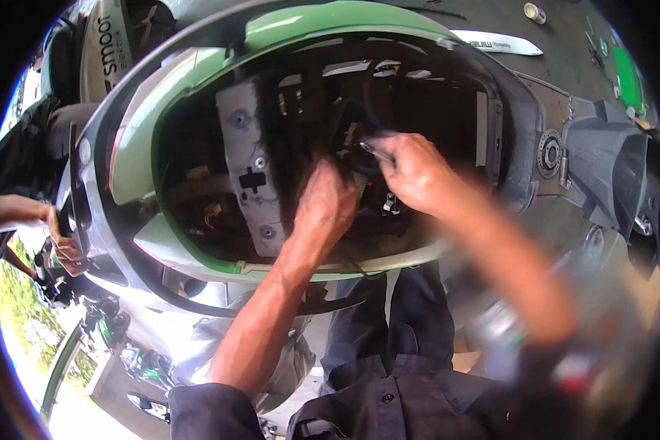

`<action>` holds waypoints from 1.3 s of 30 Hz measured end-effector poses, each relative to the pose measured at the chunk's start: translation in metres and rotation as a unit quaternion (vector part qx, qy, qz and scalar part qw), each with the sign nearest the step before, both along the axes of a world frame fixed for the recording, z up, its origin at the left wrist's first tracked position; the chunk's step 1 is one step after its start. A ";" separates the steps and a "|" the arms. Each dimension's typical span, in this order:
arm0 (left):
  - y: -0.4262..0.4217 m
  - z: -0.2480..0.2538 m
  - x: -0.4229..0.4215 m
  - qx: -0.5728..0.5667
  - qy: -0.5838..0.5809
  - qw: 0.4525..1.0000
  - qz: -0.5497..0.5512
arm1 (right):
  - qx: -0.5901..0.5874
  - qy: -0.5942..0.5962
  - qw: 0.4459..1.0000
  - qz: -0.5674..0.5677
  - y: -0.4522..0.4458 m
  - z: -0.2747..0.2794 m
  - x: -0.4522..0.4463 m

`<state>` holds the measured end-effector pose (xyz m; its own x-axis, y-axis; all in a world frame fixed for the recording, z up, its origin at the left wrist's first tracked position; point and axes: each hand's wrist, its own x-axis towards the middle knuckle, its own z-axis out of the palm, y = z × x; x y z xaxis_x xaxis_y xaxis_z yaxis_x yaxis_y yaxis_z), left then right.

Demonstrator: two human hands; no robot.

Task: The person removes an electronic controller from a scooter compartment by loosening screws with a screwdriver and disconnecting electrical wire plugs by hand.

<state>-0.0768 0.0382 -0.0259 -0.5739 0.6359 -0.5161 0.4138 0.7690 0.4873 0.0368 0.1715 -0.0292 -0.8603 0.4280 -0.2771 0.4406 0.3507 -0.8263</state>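
Below me is the open body of a green scooter (pixel 198 62), with a dark cavity inside its rim. My left hand (pixel 326 194) reaches into the middle of the cavity with its fingers curled; what they grip, if anything, is hidden in shadow. Just right of it, my right hand (pixel 422 176) is closed around a small dark tool with a shiny metal end (pixel 367 147), whose exact kind I cannot make out. Brass-coloured contacts (pixel 350 136) show between the hands. To the left of my left hand lies a grey metal bracket (pixel 246 169) with screws and a cross-shaped cutout.
A white connector (pixel 392 205) sits in the cavity below my right hand. At the left edge, another person's hand (pixel 67 253) is beside the scooter. On the floor lie a white panel (pixel 502 42), a can (pixel 534 13) and a green case (pixel 628 81). The seat (pixel 623 158) is to the right.
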 end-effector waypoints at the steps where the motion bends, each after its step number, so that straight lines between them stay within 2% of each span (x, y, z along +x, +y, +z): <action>1: -0.003 -0.003 -0.004 0.003 -0.057 0.998 0.030 | 0.013 0.005 1.000 -0.001 -0.004 -0.003 0.001; 3: 0.000 -0.005 -0.019 0.012 -0.167 0.983 0.080 | 0.048 0.019 0.999 -0.009 -0.009 -0.008 0.003; 6: 0.016 0.001 -0.020 -0.033 -0.063 0.996 0.052 | 0.031 -0.001 0.999 0.008 -0.010 -0.004 0.006; 9: 0.012 -0.015 -0.020 -0.019 -0.003 1.000 0.007 | 0.006 0.050 0.998 -0.026 -0.015 -0.010 0.018; 10: 0.013 -0.014 -0.021 0.020 -0.036 0.999 0.004 | -0.023 0.062 0.997 -0.037 -0.018 -0.012 0.021; 13: 0.017 -0.004 -0.016 0.036 -0.074 0.997 0.012 | -0.033 0.026 0.997 -0.068 -0.027 -0.013 0.020; 14: 0.021 0.003 -0.011 -0.008 -0.062 0.997 0.038 | -0.030 0.030 0.998 -0.055 -0.026 -0.016 0.019; 23: 0.021 0.003 -0.008 -0.037 -0.060 0.995 0.073 | -0.042 0.015 0.999 -0.021 -0.009 -0.007 0.010; 25: 0.015 -0.005 -0.006 0.007 0.022 0.998 0.054 | -0.053 -0.008 0.998 -0.019 -0.009 -0.004 0.007; 26: 0.010 -0.014 -0.007 0.013 0.046 0.998 0.047 | -0.008 0.032 0.999 -0.035 -0.014 -0.013 0.008; 27: 0.008 -0.018 -0.004 0.019 0.066 0.997 0.033 | -0.016 0.025 0.999 -0.026 -0.019 -0.013 0.008; 29: 0.013 -0.012 -0.005 0.017 0.011 0.999 0.047 | -0.015 0.018 0.999 -0.028 -0.020 -0.009 0.006; 30: 0.016 -0.004 -0.008 0.017 -0.010 0.998 0.052 | -0.040 -0.047 0.998 -0.006 -0.020 -0.013 0.001; 31: 0.019 -0.005 -0.012 0.026 -0.022 0.998 0.045 | -0.010 -0.034 0.999 0.033 -0.016 -0.007 0.004; 33: 0.002 -0.030 -0.020 0.033 -0.041 0.998 0.034 | -0.040 -0.064 0.997 0.029 -0.007 -0.001 0.004; 34: -0.011 -0.048 -0.025 0.024 -0.036 0.998 0.037 | -0.042 -0.009 0.999 -0.014 -0.008 -0.001 0.008; 36: 0.002 -0.032 -0.026 0.039 -0.047 0.997 0.037 | -0.046 0.097 0.989 -0.101 -0.010 -0.009 0.023; 39: 0.021 -0.006 -0.017 0.041 -0.090 0.994 0.040 | -0.091 0.194 0.933 -0.290 0.001 -0.023 0.059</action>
